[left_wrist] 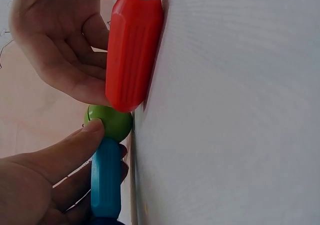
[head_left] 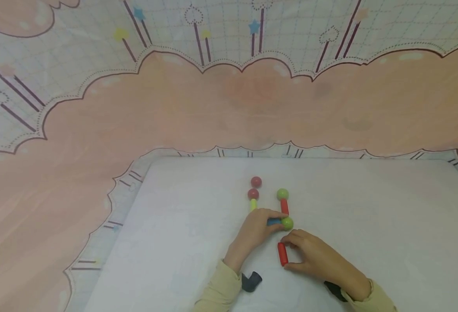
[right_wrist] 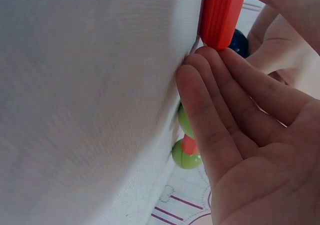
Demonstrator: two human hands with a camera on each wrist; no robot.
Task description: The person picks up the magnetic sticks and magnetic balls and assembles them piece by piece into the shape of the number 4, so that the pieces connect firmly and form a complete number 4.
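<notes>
My left hand [head_left: 255,227] grips the near green ball [head_left: 287,223], its thumb on the ball in the left wrist view. A blue rod [left_wrist: 106,180] joins that ball and leads to a dark blue ball [left_wrist: 106,221], largely hidden by the hand in the head view. Between thumb and fingertips, my right hand [head_left: 311,253] pinches a red rod [head_left: 282,254] by its two ends, just nearer than the green ball. Beyond the green ball, another red rod [head_left: 284,206] runs to a second green ball [head_left: 282,194]. A yellow rod [head_left: 253,204] with a red ball [head_left: 253,193] stretches past the left hand.
One more red ball [head_left: 256,181] lies right behind the red-tipped yellow rod. The white tabletop [head_left: 182,216] spreads around the pieces, with a patterned cloth [head_left: 213,104] past its far edge. Dark wrist straps [head_left: 251,281] show by the sleeves.
</notes>
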